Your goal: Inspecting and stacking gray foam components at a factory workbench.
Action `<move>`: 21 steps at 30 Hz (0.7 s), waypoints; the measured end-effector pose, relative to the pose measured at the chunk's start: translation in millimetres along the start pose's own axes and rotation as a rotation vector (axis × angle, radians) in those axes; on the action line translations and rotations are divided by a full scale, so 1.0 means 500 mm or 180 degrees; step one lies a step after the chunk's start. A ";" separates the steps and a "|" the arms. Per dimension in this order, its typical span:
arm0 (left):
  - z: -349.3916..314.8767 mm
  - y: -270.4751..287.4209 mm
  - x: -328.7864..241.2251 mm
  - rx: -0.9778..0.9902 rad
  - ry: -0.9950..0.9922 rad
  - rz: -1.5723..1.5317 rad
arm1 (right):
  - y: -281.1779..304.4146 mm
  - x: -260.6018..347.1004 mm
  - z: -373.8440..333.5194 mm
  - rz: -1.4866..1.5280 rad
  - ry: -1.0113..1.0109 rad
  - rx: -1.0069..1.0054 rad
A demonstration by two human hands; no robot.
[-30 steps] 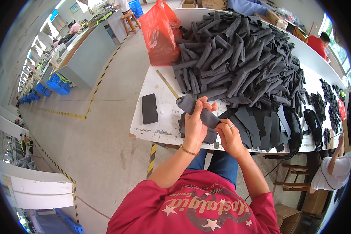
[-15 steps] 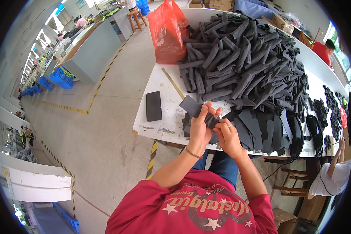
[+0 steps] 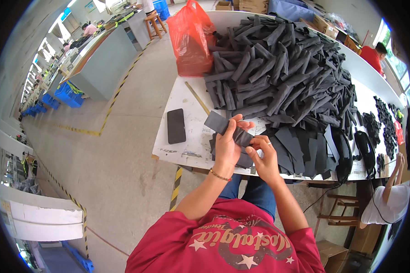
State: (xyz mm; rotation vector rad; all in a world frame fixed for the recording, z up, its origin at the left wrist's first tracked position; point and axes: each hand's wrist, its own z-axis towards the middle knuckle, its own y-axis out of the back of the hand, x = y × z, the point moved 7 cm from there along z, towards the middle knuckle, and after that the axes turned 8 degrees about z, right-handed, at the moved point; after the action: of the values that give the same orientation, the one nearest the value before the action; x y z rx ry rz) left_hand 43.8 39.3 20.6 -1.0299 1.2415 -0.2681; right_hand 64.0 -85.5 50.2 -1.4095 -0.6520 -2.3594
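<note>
My left hand (image 3: 226, 144) grips a dark grey flat foam strip (image 3: 217, 123) above the near edge of a white table (image 3: 187, 145). My right hand (image 3: 264, 154) pinches the strip's right end, fingers closed on it. Under both hands lies a small stack of flat dark pieces (image 3: 246, 160). Just beyond them rises a big heap of dark grey rolled strips (image 3: 282, 63) that covers most of the table.
A black phone (image 3: 176, 126) and a thin yellow ruler (image 3: 197, 98) lie left of my hands. A red plastic bag (image 3: 190, 38) stands at the table's far left. Flat dark sheets (image 3: 300, 152) lie to the right. Another person (image 3: 385, 204) sits at the lower right.
The strip has been turned and flattened between my hands, and its left end now sticks out up and to the left. My hands stay at the table's near edge.
</note>
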 end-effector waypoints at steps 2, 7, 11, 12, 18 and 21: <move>-0.002 -0.007 0.001 0.0094 -0.0096 0.0161 | -0.002 -0.057 -0.010 0.0882 -0.0657 -0.0725; 0.008 -0.006 -0.026 0.0010 -0.0069 0.0070 | 0.021 -0.045 -0.027 0.1051 -0.0356 -0.1122; 0.007 0.008 -0.032 0.0115 -0.0281 0.0088 | 0.009 -0.042 -0.009 0.2179 -0.1576 -0.0987; 0.005 -0.007 -0.031 0.0135 -0.0166 0.0133 | -0.002 -0.062 0.007 0.1940 -0.1658 -0.0558; 0.023 0.086 -0.063 -0.0411 -0.0326 -0.0009 | 0.037 -0.006 0.012 0.0249 -0.0108 -0.0959; 0.016 0.084 -0.074 -0.0327 -0.0371 0.0093 | 0.041 0.021 0.006 0.0024 0.0267 -0.0868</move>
State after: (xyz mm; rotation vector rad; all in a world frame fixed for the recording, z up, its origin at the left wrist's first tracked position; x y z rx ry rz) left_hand 23.2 91.5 12.5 -1.0993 1.1734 -0.1208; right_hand 71.1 -101.7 65.3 -1.4041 -0.3105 -2.5615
